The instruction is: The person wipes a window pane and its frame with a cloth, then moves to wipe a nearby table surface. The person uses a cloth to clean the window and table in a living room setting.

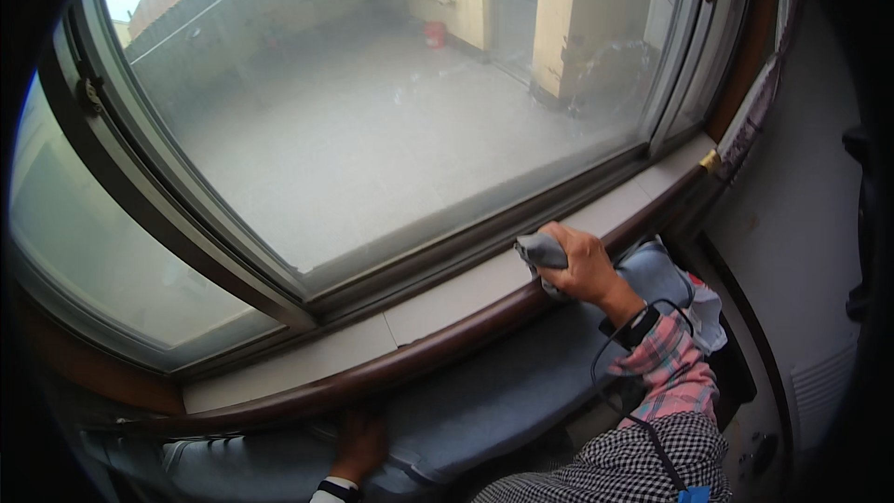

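Observation:
My right hand (583, 262) grips a folded grey cloth (543, 251), held over the rounded dark wooden edge (433, 356) of the window sill. Part of the cloth hangs against that edge. Pale tiles (454, 300) cover the sill's top, between the wood and the window frame. Lower down, my left hand (361, 441) rests against blue-grey upholstery (482, 405) just below the sill. Its fingers lie in shadow, so their posture is unclear. A dark band with a thin cord (597, 356) is around my right wrist.
A large sliding window (391, 154) in a metal frame fills the upper view, with a latch (91, 94) at its left. Through the glass stands a red bucket (434, 35). At the right are a brass-coloured fitting (709, 161) and a pale bag (707, 321).

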Demonstrator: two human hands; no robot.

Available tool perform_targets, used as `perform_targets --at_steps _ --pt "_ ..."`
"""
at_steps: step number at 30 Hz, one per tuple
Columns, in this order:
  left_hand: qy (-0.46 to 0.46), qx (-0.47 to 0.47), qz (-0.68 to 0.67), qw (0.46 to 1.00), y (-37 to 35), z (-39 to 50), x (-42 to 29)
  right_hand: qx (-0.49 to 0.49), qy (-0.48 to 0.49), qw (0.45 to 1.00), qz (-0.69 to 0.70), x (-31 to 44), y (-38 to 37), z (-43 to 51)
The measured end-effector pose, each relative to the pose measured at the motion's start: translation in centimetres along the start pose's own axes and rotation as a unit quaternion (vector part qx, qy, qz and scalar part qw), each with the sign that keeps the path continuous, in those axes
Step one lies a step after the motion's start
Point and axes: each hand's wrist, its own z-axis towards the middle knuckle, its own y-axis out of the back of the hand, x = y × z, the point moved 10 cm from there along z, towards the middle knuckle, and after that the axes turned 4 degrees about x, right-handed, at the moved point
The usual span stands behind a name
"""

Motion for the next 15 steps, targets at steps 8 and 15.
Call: perform_targets --at_steps 8,15 --pt "-0.008 -0.049 -0.034 0.998 2.2 -0.2 -1.4 -0.027 -0.011 0.999 -0.025 -2.6 0.8 0.4" --pt "-0.038 -0.069 -0.106 0.991 4.2 1.5 -3.4 -0.064 0.113 0.954 -0.271 -1.1 1.0 -0.4"
